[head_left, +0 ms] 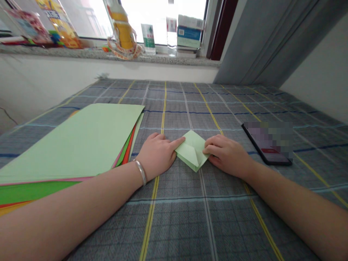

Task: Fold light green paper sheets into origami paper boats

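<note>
Folded pale green paper point(192, 151) lies on a plaid cloth point(174, 226), a small pointed packet with creases and a flap at its centre, between the two hands and just ahead of them. The left hand point(156, 156) rests palm down at the packet's left side, its fingers point(160, 142) lying close together. The tip of the index finger touches the upper left edge of the paper, and the other fingers stay just beside it. The right hand point(227, 156) sits at the right corner of the packet, its fingers point(213, 149) pressed together and lightly curled, with their tips against the paper. Neither hand shows a pinch; both seem to press or steady the paper from the sides. A metal bangle point(140, 172) circles the left wrist.

A stack of coloured paper sheets point(70, 141), pale green on top with pink, green, red and yellow edges below, lies to the left, under the left forearm. A smartphone point(268, 143) lies to the right, its screen pixelated. Farther up, a stone window ledge point(108, 54) holds a yellow packet point(122, 30), a clear bottle point(172, 32) and a blue-and-white carton point(189, 32). A grey curtain point(261, 40) hangs at upper right.
</note>
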### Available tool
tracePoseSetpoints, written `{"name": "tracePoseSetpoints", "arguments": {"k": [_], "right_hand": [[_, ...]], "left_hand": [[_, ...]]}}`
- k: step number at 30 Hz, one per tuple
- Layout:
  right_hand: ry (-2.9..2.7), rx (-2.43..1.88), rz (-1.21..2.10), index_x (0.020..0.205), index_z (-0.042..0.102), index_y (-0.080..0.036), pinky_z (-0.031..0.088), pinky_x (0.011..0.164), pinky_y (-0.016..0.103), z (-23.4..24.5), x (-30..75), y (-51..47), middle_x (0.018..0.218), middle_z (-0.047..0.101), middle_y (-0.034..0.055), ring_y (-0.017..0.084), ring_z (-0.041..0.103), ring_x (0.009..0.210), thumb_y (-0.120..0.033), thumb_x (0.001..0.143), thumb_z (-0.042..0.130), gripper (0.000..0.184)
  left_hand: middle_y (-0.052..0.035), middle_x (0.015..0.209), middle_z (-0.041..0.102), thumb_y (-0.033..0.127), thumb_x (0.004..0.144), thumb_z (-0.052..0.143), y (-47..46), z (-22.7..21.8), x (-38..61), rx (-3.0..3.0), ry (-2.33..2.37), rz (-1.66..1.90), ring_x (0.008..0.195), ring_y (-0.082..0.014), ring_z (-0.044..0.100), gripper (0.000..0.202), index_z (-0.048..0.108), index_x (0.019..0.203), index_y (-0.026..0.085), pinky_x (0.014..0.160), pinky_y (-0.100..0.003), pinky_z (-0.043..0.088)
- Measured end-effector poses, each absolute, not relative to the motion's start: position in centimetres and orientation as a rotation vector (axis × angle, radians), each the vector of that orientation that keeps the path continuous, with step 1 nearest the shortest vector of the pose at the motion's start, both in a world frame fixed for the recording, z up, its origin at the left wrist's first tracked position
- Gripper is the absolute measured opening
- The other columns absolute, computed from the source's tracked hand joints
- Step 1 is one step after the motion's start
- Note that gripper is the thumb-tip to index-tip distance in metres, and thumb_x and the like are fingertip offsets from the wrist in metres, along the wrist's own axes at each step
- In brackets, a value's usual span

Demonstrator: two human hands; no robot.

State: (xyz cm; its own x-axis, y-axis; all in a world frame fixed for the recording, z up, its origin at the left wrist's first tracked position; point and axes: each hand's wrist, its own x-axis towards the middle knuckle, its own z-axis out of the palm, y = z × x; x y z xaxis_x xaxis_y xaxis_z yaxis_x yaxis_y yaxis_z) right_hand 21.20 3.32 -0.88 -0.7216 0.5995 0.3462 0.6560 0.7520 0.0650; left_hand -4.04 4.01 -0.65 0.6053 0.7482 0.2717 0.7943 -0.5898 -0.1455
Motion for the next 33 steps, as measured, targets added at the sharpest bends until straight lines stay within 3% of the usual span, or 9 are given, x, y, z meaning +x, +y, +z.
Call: {"name": "tracePoseSetpoints", "arguments": {"k": [7,12,15,18,21,25,30,33], "right_hand": [[-2.773,-0.922,-0.385,0.087,0.060,-0.019,0.047,0.078,0.034,-0.4,20.9,2.9,0.111,0.065,0.0060,0.021,0.058,0.097,-0.016,0.091,0.046,0.015],[-2.818,-0.911,-0.427,0.087,0.060,-0.019,0.049,0.076,0.035,-0.1,20.6,2.5,0.112,0.066,0.0072,0.022,0.059,0.098,-0.016,0.091,0.047,0.014],[-2.843,-0.903,-0.411,0.087,0.060,-0.019,0.050,0.076,0.035,0.1,20.6,2.6,0.115,0.065,0.0077,0.023,0.060,0.100,-0.015,0.090,0.048,0.013],[-2.865,-0.873,-0.308,0.087,0.060,-0.019,0.051,0.078,0.034,0.2,20.7,2.7,0.116,0.066,0.0066,0.022,0.059,0.104,-0.011,0.088,0.047,0.016],[-2.850,-0.873,-0.231,0.087,0.061,-0.018,0.051,0.081,0.034,0.3,20.8,2.9,0.115,0.067,0.0064,0.022,0.059,0.106,-0.009,0.086,0.046,0.018],[-2.831,-0.925,-0.177,0.091,0.062,-0.017,0.049,0.088,0.036,0.4,20.7,2.6,0.121,0.064,0.0058,0.023,0.058,0.109,-0.008,0.082,0.047,0.019],[-2.764,-1.087,-0.044,0.097,0.062,-0.015,0.048,0.091,0.039,0.5,20.0,2.0,0.115,0.066,0.0096,0.025,0.059,0.106,-0.026,0.084,0.052,0.020],[-2.716,-1.170,-0.025,0.103,0.061,-0.014,0.049,0.089,0.041,0.3,19.5,1.8,0.111,0.067,0.0109,0.027,0.059,0.105,-0.043,0.087,0.051,0.035]], "left_hand": [[-0.0082,0.079,0.068,0.025,0.088,0.043,3.8,-0.5,-3.9,-2.607,-1.285,-0.229,0.077,-0.0253,0.058,0.046,0.051,0.133,0.021,0.075,-0.041,0.045],[-0.0131,0.110,0.061,0.024,0.086,0.042,3.6,-0.4,-3.9,-2.666,-1.275,-0.275,0.096,-0.0275,0.056,0.050,0.048,0.135,0.016,0.088,-0.045,0.045],[-0.0131,0.136,0.049,0.021,0.086,0.040,3.6,-0.5,-3.9,-2.785,-1.179,-0.332,0.120,-0.0288,0.046,0.050,0.047,0.135,0.013,0.102,-0.046,0.037],[-0.0078,0.146,0.040,0.024,0.093,0.032,3.7,-0.8,-3.8,-2.903,-1.062,-0.340,0.137,-0.0267,0.029,0.045,0.047,0.135,0.014,0.113,-0.045,0.025],[-0.0076,0.149,0.036,0.036,0.098,0.028,3.5,-1.1,-3.4,-2.933,-1.052,-0.271,0.141,-0.0264,0.023,0.048,0.042,0.139,0.015,0.115,-0.048,0.020],[-0.0070,0.151,0.032,0.036,0.099,0.027,3.3,-1.3,-3.1,-2.951,-1.011,-0.193,0.141,-0.0218,0.026,0.048,0.038,0.142,0.016,0.117,-0.045,0.013],[-0.0054,0.153,0.027,0.035,0.099,0.029,3.4,-1.3,-2.9,-2.979,-1.018,-0.140,0.142,-0.0202,0.022,0.048,0.034,0.143,0.017,0.117,-0.043,0.013],[-0.0044,0.154,0.024,0.035,0.098,0.030,3.6,-1.2,-2.8,-2.995,-1.042,-0.109,0.143,-0.0195,0.018,0.049,0.030,0.145,0.018,0.117,-0.042,0.015]]}}
